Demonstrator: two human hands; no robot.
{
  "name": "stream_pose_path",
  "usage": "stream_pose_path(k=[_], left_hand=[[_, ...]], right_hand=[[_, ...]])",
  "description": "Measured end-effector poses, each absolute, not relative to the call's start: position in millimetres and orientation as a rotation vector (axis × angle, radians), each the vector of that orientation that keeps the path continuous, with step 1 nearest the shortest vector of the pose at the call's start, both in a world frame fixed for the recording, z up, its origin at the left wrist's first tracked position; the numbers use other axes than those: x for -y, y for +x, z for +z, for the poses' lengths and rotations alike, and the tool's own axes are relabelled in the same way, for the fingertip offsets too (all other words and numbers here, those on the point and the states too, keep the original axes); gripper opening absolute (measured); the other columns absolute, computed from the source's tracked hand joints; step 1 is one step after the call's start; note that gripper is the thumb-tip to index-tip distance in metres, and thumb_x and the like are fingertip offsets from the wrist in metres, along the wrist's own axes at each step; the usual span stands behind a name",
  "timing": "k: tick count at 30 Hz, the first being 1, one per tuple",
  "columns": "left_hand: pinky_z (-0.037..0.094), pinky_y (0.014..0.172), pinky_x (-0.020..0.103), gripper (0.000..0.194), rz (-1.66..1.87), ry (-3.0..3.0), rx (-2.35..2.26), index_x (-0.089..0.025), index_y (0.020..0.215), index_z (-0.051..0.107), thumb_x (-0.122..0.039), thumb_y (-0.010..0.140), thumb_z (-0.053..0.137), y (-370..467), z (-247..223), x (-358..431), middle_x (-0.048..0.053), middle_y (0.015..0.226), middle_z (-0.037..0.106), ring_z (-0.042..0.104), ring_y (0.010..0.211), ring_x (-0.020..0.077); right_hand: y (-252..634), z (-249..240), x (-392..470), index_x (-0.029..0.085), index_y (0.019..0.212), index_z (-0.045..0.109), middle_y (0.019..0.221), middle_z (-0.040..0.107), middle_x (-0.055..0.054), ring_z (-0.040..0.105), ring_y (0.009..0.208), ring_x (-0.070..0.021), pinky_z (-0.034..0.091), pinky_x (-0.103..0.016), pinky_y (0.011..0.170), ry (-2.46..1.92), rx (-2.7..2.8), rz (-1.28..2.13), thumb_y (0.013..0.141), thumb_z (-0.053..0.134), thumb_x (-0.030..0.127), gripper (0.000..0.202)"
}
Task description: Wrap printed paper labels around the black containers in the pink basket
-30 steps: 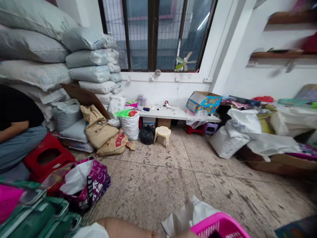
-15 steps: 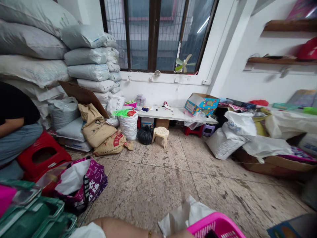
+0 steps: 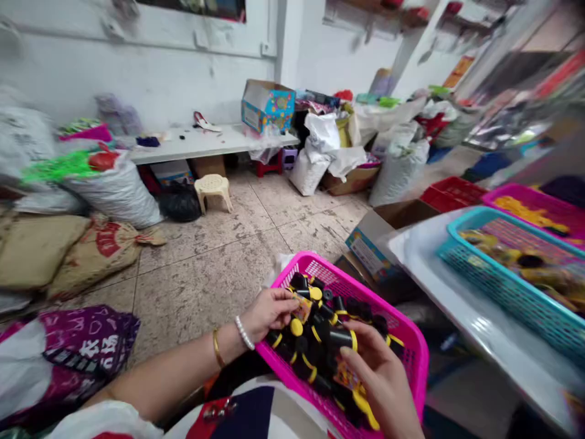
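Note:
A pink plastic basket [image 3: 315, 264] full of small black cylinders with yellow rims or ends sits close in front of me. Over its left part, my left hand [image 3: 274, 310] pinches a small printed yellow-orange piece [image 3: 302, 308] between thumb and fingers. My right hand [image 3: 381, 372] has thumb and fingers closed around a black cylinder with a yellow rim [image 3: 339, 339], just above the heap. Another printed orange piece [image 3: 346, 373] lies among the cylinders below it. A bead bracelet and a gold bangle circle my left wrist and forearm.
To the right, a white table [image 3: 423, 244] carries a turquoise basket [image 3: 507, 292] of yellow and dark pieces. An open cardboard box [image 3: 372, 247] stands beside it. A purple bag [image 3: 98, 341] lies at left. Farther back are a low stool [image 3: 212, 183], sacks and a long white bench [image 3: 183, 146].
My view has swung right and down. The pink basket, earlier only partly seen at the bottom edge, now shows with both hands over it. The seated person at left has left the view.

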State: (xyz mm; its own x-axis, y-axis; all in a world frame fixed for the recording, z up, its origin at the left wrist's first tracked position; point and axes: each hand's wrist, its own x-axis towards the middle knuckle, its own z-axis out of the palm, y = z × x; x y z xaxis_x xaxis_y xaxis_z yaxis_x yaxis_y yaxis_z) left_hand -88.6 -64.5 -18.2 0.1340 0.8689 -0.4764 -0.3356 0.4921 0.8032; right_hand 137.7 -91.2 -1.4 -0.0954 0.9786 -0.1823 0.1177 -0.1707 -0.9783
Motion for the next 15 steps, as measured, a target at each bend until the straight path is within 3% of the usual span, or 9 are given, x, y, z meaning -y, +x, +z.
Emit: stream_pose_path(k=[5,10,15], left_hand=[[0.011,0.036,0.018,0.037,0.920,0.542,-1.117,-0.011,0.079,0.061,-0.038,0.061,0.079,-84.8,-20.4,67.6,-0.002,0.051,0.057,0.037,0.036,0.0018],[0.010,0.035,0.018,0.033,0.944,0.462,-1.045,-0.011,0.077,0.060,-0.034,0.062,0.079,-79.5,-14.5,70.7,-0.003,0.049,0.056,0.038,0.035,0.0022],[0.010,0.034,0.017,0.029,0.982,0.357,-0.944,-0.011,0.078,0.060,-0.026,0.063,0.080,-79.5,-14.8,70.4,0.000,0.062,0.062,0.045,0.039,0.0022]], right_hand=[[127.8,4.3,82.3,0.024,0.100,0.065,0.098,0.068,-0.004,0.064,0.081,-0.0176,0.055,-0.025,0.071,-1.212,1.170,1.480,0.071,0.078,0.035,0.034],[118.0,-8.5,73.8,0.023,0.103,0.065,0.114,0.067,-0.007,0.062,0.108,-0.0242,0.050,-0.033,0.094,-1.152,1.190,1.520,0.073,0.076,0.034,0.034],[112.8,-12.5,67.7,0.022,0.104,0.063,0.125,0.063,-0.011,0.059,0.115,-0.0263,0.047,-0.039,0.099,-1.146,1.205,1.608,0.076,0.074,0.036,0.033]])
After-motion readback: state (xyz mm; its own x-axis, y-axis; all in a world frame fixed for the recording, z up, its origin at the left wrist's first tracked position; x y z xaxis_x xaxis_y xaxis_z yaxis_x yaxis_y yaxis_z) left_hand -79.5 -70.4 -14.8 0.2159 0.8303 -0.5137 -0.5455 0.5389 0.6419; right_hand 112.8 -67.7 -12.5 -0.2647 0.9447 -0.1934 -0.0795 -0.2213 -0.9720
